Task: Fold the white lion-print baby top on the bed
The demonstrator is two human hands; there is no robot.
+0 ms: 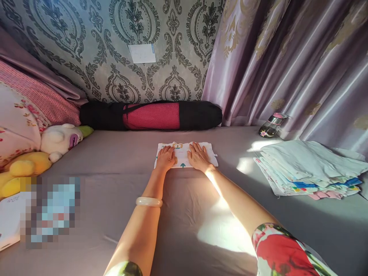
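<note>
A small white printed cloth [181, 155], folded into a flat rectangle, lies on the grey bed sheet [120, 153] straight ahead of me. My left hand [166, 157] rests flat on its left part, fingers stretched out. On its right part my right hand [199, 156] lies palm down, with the fingers a little spread. A small tag sticks out at the cloth's right edge. Both palms press on the cloth from above; neither hand grips it.
A stack of folded cloths [313, 168] sits at the right, with a dark bottle [271, 124] behind it. A black and pink bag [152, 115] lies along the wall. Plush toys [57, 142], a white device [13, 218] and a pixelated patch are at the left.
</note>
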